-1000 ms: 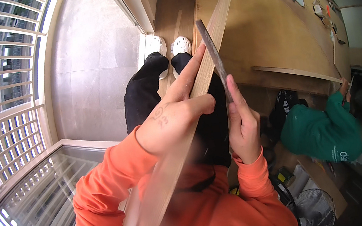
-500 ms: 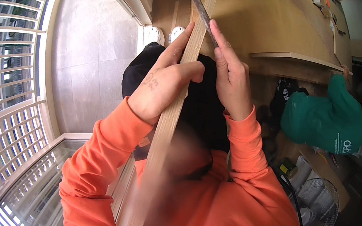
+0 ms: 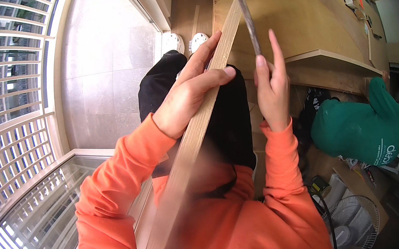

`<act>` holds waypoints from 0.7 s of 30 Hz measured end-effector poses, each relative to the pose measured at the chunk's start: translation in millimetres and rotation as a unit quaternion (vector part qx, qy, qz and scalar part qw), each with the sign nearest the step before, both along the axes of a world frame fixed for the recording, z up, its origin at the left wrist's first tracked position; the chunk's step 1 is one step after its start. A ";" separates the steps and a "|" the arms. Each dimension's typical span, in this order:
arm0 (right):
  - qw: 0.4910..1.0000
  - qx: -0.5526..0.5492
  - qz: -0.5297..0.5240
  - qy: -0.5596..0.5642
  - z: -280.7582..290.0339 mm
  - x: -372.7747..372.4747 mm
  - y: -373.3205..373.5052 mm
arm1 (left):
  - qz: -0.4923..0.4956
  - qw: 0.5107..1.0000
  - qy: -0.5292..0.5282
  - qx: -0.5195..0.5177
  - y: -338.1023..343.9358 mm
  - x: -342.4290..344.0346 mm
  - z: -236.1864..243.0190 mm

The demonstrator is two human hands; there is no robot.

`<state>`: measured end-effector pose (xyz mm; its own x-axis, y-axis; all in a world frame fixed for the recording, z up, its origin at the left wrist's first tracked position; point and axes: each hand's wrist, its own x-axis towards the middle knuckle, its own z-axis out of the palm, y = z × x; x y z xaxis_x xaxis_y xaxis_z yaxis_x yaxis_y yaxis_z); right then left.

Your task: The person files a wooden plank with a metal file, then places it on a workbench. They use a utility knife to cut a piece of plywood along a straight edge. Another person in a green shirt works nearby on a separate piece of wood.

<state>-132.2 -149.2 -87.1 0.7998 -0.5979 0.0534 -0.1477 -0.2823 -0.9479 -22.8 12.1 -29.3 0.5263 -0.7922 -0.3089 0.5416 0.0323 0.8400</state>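
Note:
A long, pale wooden strip (image 3: pixel 195 130) slants across my body, its near end by my left elbow and its far end over the wooden board. My left hand (image 3: pixel 189 88) grips it around the middle, thumb laid over the top face. In my right hand (image 3: pixel 273 87) is a slim, dark metal file (image 3: pixel 247 17), pinched at its near end by the thumb, with the index finger stretched upward. The file's far part lies close to the strip's right edge; whether they touch I cannot tell. The handle end is hidden in my palm.
A large wooden table (image 3: pixel 296 16) with papers and small tools stands ahead right. A person in a green top (image 3: pixel 361 128) is at its side. A fan (image 3: pixel 351 228) stands at lower right. At left are a white railing (image 3: pixel 9 99) and a glass-topped cabinet (image 3: pixel 46 220).
My right hand with the file has moved right and slightly down. The file's near part now stands farther from the strip. The left hand and strip have shifted slightly right.

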 end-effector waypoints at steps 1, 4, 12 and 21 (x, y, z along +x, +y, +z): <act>0.999 0.028 -0.031 0.011 2.1 -15.5 9.6 | 0.002 1.000 -0.004 -0.018 2.9 -1.9 -2.2; 0.985 0.157 0.001 0.065 13.5 -55.5 30.6 | -0.003 0.995 -0.059 -0.074 13.0 -10.3 -7.4; 0.993 0.065 0.069 0.070 -3.7 -79.5 63.4 | 0.060 0.993 0.023 -0.100 17.4 -12.8 -16.1; 0.983 -0.061 0.168 0.047 15.8 -84.6 54.6 | 0.048 0.992 0.039 -0.111 21.8 -7.0 -17.3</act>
<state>-216.8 -94.7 -71.3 0.9556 -0.2935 0.0256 -0.1117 -0.4414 -0.8903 -29.8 33.9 -46.6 0.5846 -0.7920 -0.1759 0.5901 0.2663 0.7621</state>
